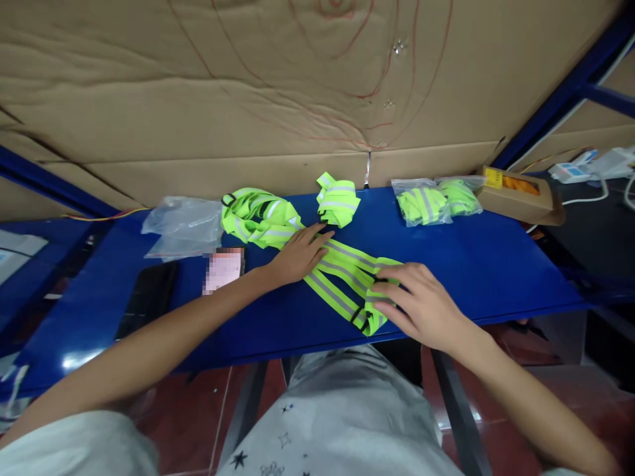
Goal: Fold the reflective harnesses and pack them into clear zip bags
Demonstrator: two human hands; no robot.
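A neon-yellow reflective strap with grey stripes lies spread in several strands on the blue table. My left hand rests flat on its left end, fingers stretched out. At its right end, my right hand has its fingers apart over the folded strands, touching or just above them; I cannot tell which. Black buckles show near the front corner of the strap. Beyond my left hand lies a loose heap of the same strap. A smaller folded bundle sits behind, near the cardboard.
Clear plastic bags lie at left, near a phone with a blurred screen and a black flat object. Two bagged straps and a cardboard box stand at right. A cardboard panel closes off the table's back.
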